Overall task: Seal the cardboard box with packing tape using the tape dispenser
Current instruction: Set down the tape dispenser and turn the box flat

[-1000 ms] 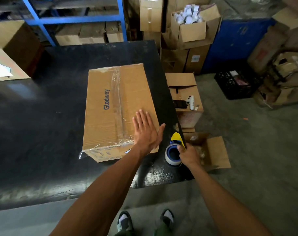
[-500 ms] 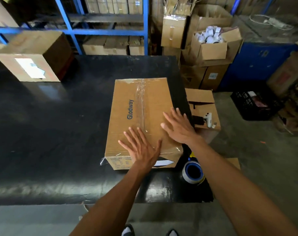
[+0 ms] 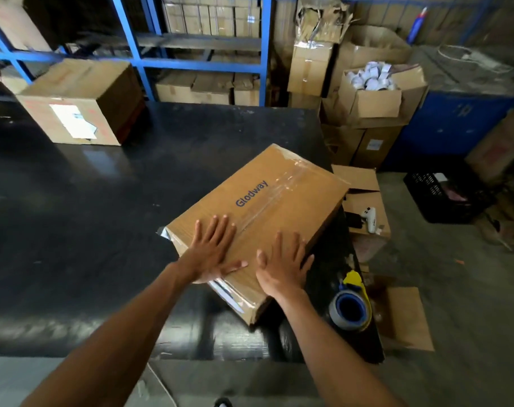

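Note:
A brown cardboard box (image 3: 267, 201) printed "Glodway" lies turned at an angle on the black table (image 3: 82, 230), near its right edge. Clear tape runs along the box's top seam. My left hand (image 3: 211, 251) lies flat on the near part of the top, fingers spread. My right hand (image 3: 282, 265) lies flat beside it, near the box's near right corner. The tape dispenser (image 3: 351, 304), yellow with a blue-cored roll, rests on the table just right of my right wrist, untouched.
Another cardboard box (image 3: 82, 104) with a white label sits at the table's far left. Blue shelving (image 3: 202, 63) stands behind. On the floor to the right are stacked cartons, an open box of white rolls (image 3: 373, 89), a black crate (image 3: 443, 198) and a low carton holding a white tool (image 3: 368, 218).
My right hand let go of the tape dispenser and came onto the box top. With both hands on it, the box has turned clockwise on the table.

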Demonstrator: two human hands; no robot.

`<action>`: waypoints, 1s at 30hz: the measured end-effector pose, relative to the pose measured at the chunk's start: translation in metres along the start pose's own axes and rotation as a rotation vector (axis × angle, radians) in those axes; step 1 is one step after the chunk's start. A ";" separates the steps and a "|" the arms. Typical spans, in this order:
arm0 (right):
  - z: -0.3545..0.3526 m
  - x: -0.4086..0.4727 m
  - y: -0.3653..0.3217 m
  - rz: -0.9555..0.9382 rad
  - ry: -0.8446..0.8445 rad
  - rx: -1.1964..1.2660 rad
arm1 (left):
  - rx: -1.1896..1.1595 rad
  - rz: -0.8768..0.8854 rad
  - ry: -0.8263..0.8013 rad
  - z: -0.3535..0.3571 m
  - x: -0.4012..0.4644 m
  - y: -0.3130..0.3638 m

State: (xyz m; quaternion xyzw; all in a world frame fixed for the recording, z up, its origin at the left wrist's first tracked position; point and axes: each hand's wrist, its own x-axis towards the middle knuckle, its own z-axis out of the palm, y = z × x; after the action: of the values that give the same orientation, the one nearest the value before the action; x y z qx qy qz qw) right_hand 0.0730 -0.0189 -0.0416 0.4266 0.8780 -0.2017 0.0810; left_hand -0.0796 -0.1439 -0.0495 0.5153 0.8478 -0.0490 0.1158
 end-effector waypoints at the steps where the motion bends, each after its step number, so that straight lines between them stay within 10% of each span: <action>1: 0.001 -0.008 -0.005 -0.003 0.015 -0.059 | 0.011 0.040 -0.025 -0.005 -0.002 -0.011; 8: -0.041 0.047 0.024 -0.220 0.073 -0.237 | -0.296 -0.367 0.108 0.012 -0.011 0.052; 16: -0.004 0.033 -0.017 -0.058 0.013 -0.133 | -0.015 -0.215 0.138 0.011 -0.010 -0.024; 21: -0.009 0.015 -0.058 -0.090 0.085 -0.097 | 0.055 -0.506 0.122 -0.009 -0.013 -0.049; 30: -0.045 0.085 0.051 -0.146 0.078 -0.242 | -0.143 -0.396 0.119 0.014 0.007 -0.037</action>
State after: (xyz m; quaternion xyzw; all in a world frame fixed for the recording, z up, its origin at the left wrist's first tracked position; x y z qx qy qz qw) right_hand 0.0611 0.0894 -0.0417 0.3563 0.9270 -0.0831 0.0827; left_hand -0.1138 -0.1576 -0.0662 0.3309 0.9392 0.0202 0.0898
